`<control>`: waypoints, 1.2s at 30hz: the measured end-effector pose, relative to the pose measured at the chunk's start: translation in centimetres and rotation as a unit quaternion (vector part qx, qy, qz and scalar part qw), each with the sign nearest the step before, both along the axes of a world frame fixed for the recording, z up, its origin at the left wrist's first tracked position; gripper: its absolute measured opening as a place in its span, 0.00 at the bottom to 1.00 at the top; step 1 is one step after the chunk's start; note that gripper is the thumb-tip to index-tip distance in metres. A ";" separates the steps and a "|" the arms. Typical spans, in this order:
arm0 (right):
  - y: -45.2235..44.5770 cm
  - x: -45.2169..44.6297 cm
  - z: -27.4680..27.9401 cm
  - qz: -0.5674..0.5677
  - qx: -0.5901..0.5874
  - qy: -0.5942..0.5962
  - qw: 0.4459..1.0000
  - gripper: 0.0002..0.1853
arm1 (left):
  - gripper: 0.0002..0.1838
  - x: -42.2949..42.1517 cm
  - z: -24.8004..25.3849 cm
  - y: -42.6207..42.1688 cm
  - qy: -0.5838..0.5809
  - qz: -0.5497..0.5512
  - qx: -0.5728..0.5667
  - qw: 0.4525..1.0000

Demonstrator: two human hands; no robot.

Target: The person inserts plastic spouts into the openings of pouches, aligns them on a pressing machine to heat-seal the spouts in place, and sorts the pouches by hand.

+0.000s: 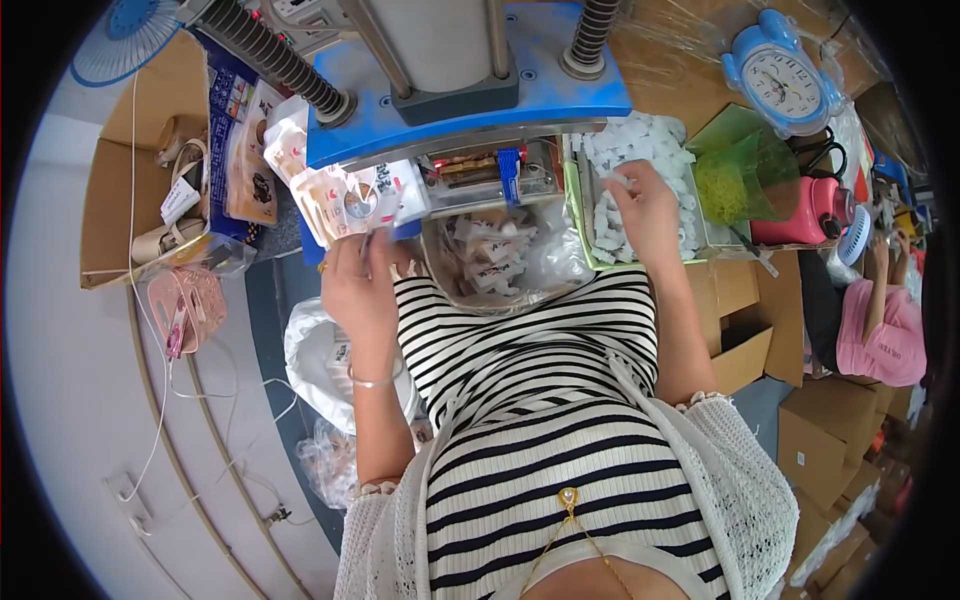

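My left hand (358, 285) is at the lower edge of a printed white packet (345, 205) under the blue press plate (470, 110). Its fingers are smeared by motion, so their grip is unclear. Over a green-rimmed tray (585, 235) of small white strip-like pieces (635, 140), my right hand (648, 205) has thumb and fingers pinched together. A small white piece (622, 182) shows at the fingertips. Between my hands, a bin (440, 275) on my lap side holds small packets (490, 250) and clear plastic.
Spring-loaded posts (590, 40) flank the press. An alarm clock (780, 78), a green container (740, 170) and a pink bottle (805, 210) stand right. Cartons (110, 210) and a white bag (320, 350) lie left. A person in pink (885, 330) is far right.
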State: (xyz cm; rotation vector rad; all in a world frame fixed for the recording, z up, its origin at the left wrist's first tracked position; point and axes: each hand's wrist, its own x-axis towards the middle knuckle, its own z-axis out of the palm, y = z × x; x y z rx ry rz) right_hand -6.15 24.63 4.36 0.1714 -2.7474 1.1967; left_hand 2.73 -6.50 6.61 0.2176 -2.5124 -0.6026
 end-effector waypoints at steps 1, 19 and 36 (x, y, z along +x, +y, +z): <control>-0.3 -0.1 0.2 0.001 -0.107 -0.049 0.993 0.09 | 0.06 0.3 1.7 1.2 -0.021 -0.025 0.071 0.997; -7.2 -0.6 0.3 0.166 -0.146 -0.075 0.972 0.12 | 0.12 -1.5 -5.8 7.3 -0.189 -0.141 0.523 0.819; -2.8 -2.7 -2.9 -0.036 0.304 0.097 0.947 0.07 | 0.13 -4.1 -2.9 1.8 -0.052 0.043 -0.135 0.989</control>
